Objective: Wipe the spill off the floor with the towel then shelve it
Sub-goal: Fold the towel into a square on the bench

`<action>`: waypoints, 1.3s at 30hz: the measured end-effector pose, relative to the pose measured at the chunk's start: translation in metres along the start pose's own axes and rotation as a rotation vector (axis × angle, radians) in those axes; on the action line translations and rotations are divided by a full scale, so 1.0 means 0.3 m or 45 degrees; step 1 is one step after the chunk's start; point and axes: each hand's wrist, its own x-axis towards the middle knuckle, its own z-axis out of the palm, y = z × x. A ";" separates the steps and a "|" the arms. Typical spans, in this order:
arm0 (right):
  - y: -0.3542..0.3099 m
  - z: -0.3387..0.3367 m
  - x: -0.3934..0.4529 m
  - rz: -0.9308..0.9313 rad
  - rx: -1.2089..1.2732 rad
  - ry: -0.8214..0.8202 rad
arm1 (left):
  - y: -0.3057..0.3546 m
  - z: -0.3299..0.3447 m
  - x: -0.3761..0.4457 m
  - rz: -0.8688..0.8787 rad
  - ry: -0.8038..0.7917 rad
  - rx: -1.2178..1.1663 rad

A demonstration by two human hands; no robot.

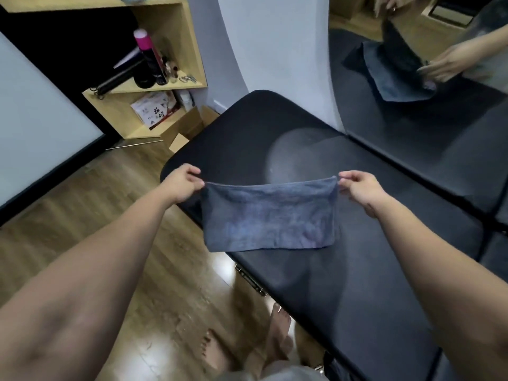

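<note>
1. The left hand [182, 185] pinches the top left corner of the towel [269, 215] between thumb and curled fingers.
2. The right hand [357, 187] pinches the top right corner in the same way, fingertips closed on the cloth.
3. The grey-blue towel hangs stretched between the two hands, its top edge pulled nearly straight. Its lower edge reaches down to the black padded table [343, 298], near that table's left edge; whether it touches the padding cannot be told.
4. Both bare forearms reach in from the bottom corners of the view.
5. A pale round glare lies on the table surface just beyond the towel.
6. A mirror [412, 119] stands along the table's far right edge and reflects the towel and a hand.
7. Left of the table is a wooden floor [96, 215], with the person's bare feet [277, 334] beside the table's near left edge.
8. A light wooden shelf unit [189, 50] stands past the table's far left corner. A black bottle with a pink band [149, 56] stands on one of its shelves, and an open cardboard box [189, 127] sits on the floor below.
</note>
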 end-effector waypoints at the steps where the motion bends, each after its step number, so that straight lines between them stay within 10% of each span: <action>1: 0.007 0.020 0.030 0.013 -0.020 0.068 | 0.002 0.014 0.013 -0.045 0.057 -0.033; 13: 0.330 0.213 -0.070 0.301 -0.451 0.009 | -0.312 0.360 -0.073 -0.432 0.197 -0.220; 19: 0.305 0.225 -0.082 0.490 -0.543 0.036 | -0.298 0.354 -0.137 -0.742 -0.089 -0.416; 22: 0.242 0.270 -0.161 -0.113 -1.107 0.251 | -0.283 0.329 -0.138 -0.591 -0.161 -0.490; 26: 0.087 0.457 -0.300 -0.944 -1.006 -0.286 | -0.203 0.334 -0.136 -0.370 -0.252 -0.733; 34: 0.019 0.689 -0.403 -0.982 -1.063 -0.008 | -0.121 0.338 -0.129 -0.354 -0.453 -1.025; 39: 0.053 0.660 -0.417 -1.195 -0.983 0.114 | -0.115 0.365 -0.059 -0.638 -0.242 -1.195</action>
